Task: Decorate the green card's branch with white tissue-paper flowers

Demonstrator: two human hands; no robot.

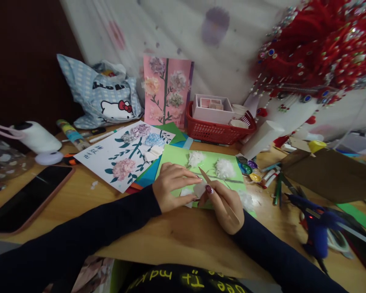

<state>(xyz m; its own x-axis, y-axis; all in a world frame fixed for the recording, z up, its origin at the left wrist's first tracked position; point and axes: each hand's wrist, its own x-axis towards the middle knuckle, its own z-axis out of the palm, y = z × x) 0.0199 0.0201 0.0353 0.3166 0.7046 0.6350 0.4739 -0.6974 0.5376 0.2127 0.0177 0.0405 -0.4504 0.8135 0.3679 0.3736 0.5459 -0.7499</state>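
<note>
Wooden table (177,238) cluttered with craft supplies

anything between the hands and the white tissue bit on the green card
Nothing visible. The left hand presses the tissue piece against the green card, and the right hand touches it too while holding a stick.

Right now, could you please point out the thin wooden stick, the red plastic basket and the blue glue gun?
thin wooden stick (205,176), head view, on its upper end above the right hand.
red plastic basket (215,131), head view, on its front wall.
blue glue gun (319,230), head view, on its handle.
</note>
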